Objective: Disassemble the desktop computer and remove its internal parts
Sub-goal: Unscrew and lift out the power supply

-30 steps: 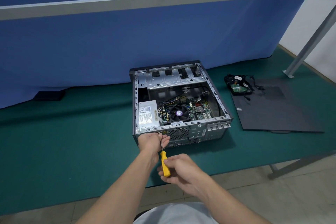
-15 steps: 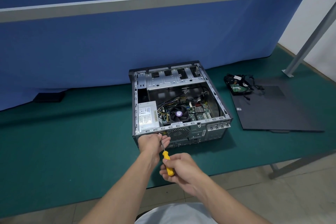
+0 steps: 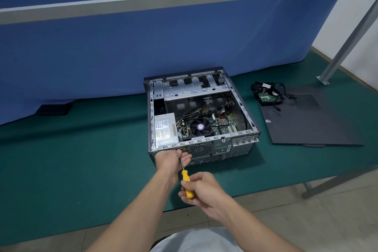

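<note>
The open desktop case (image 3: 204,96) lies flat on the green table mat (image 3: 81,159). At its 7 o'clock corner, just below the power supply (image 3: 165,128), the left hand (image 3: 168,157) curls its fingers round the bare shaft of the screwdriver (image 3: 185,178), close to the tip. The right hand (image 3: 204,189) clamps the yellow handle, fingers closed. At 3 o'clock lies the side panel (image 3: 306,122), with 1 hard drive (image 3: 268,98) at its 11 o'clock corner.

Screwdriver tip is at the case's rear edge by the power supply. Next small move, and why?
Probably turn the screwdriver with the right hand to back a screw out: the left hand steadies its shaft at the rear edge of the case, just below the power supply seated inside. The screw itself is hidden.
</note>
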